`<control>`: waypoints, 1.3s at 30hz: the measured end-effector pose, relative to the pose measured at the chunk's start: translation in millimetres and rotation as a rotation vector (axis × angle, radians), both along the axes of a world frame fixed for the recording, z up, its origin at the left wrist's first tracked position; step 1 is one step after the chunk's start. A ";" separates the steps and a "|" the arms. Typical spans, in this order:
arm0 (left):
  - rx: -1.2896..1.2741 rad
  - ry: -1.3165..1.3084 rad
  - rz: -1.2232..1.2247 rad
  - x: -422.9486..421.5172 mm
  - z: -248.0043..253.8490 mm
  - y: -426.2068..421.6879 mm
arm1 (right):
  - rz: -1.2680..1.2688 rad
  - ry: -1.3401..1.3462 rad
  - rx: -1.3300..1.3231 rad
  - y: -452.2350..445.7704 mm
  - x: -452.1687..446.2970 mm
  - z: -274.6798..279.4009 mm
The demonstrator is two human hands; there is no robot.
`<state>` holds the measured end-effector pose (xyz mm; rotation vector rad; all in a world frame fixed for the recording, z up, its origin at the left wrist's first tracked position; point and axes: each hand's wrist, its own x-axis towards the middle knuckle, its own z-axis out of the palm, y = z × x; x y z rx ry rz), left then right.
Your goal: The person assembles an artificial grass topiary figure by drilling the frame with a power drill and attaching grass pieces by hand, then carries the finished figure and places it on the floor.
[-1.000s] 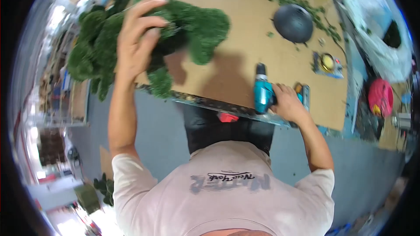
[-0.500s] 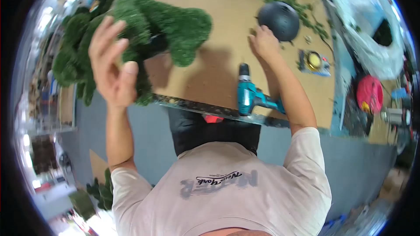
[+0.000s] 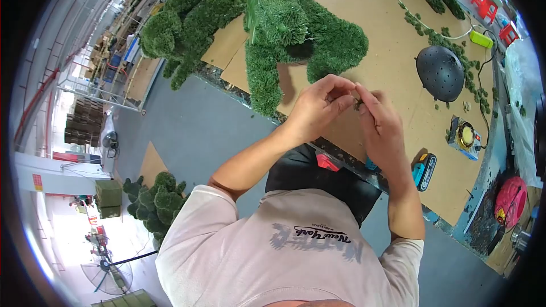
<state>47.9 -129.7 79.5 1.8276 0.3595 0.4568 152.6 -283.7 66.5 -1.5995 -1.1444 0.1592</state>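
Control matters with something this small: left hand [image 3: 318, 108] and right hand [image 3: 385, 120] meet just beside the turf figure [image 3: 284, 20], each grip pinched nearly closed around 1 tiny dark piece [image 3: 358, 103], best turned by light fingertip pressure, wrists steady. Dense, bristly green pile covers the figure's rounded limbs on the board-topped bench [image 3: 381, 34]; well to its right sits a smooth, perforated black dome [image 3: 440, 74]

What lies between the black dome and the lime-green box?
In the head view, green foliage lies between the black dome and the lime-green box.
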 end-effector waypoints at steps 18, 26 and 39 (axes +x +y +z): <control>-0.583 -0.016 -0.232 13.7 -11.5 -15.4 | -0.144 0.394 0.125 -37.1 -10.5 -13.7; -0.454 0.059 -0.334 20.2 -40.1 -49.8 | -0.153 0.665 0.073 -109.1 16.1 -13.6; -0.493 0.154 -0.102 -22.5 -124.1 -11.3 | -1.090 0.332 -0.227 -248.4 176.5 -114.4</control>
